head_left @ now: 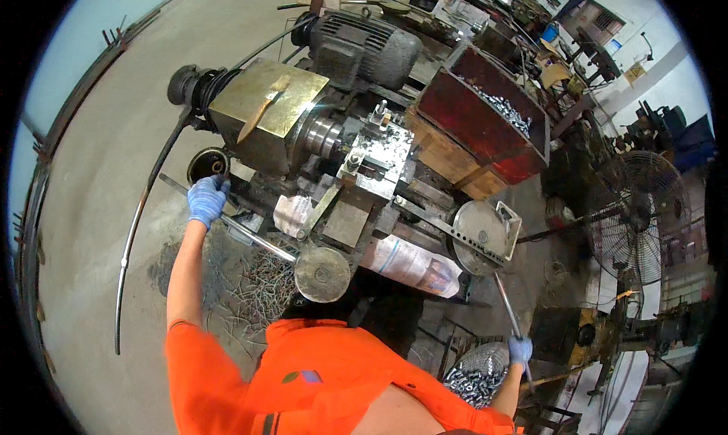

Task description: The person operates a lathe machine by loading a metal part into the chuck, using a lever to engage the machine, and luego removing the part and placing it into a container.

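My left hand [207, 200], in a blue-and-white glove, is closed around a long metal lever [258, 239] that runs to a round metal disc [322, 274]. Just beyond its fingers is a dark round cup [208, 164]. On the right, my right hand [520, 349], gloved alike, grips a second lever [506, 302] below a larger disc [481, 234]. Between and beyond both hands stands a lathe-like machine with a shiny chuck [322, 136] and a metal slide block [377, 161]. Any workpiece at the chuck is too small to make out.
A red bin [485, 117] of small metal parts stands beyond the slide. A motor [364, 48] sits behind the brass-coloured housing [273, 94]. Metal shavings [262, 287] litter the floor at left. A basket of parts [478, 374] lies by my right forearm; a fan [637, 215] stands right.
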`<control>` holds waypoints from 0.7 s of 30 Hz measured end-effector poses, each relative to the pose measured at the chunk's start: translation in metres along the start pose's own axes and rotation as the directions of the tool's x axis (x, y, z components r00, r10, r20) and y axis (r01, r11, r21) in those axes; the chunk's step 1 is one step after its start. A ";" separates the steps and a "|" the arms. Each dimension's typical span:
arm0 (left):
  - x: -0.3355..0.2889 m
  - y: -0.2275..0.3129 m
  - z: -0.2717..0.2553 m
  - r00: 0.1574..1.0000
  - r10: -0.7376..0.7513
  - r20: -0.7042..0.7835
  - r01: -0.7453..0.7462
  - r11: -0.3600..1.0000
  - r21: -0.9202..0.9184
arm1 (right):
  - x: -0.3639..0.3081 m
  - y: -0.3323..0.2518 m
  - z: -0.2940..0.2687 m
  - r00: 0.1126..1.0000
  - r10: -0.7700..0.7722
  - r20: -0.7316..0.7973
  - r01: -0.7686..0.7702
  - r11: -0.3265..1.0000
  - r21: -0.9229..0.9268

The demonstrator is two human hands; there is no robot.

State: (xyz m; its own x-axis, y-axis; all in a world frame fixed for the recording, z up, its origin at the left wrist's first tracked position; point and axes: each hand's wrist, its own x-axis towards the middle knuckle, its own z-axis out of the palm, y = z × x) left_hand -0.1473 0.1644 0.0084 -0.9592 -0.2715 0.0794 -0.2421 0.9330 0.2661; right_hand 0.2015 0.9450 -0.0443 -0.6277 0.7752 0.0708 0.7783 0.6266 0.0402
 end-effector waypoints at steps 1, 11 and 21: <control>0.005 -0.008 0.003 1.000 -0.009 -0.026 0.008 0.999 -0.036 | -0.015 0.023 -0.004 0.996 0.065 0.055 -0.062 0.997 -0.043; 0.016 -0.019 0.016 0.996 -0.021 -0.083 0.020 1.000 -0.005 | -0.088 0.106 0.017 0.917 0.357 0.178 -0.338 0.933 -0.126; 0.013 -0.018 0.012 0.993 -0.018 -0.116 0.015 1.000 -0.025 | -0.093 0.109 0.024 0.891 0.402 0.212 -0.368 0.912 -0.182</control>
State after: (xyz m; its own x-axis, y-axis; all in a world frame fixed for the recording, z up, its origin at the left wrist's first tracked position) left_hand -0.1571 0.1469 -0.0069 -0.9312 -0.3137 0.1858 -0.2529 0.9228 0.2908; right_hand 0.3440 0.9429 -0.0702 -0.2494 0.9594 -0.1319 0.9431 0.2715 0.1919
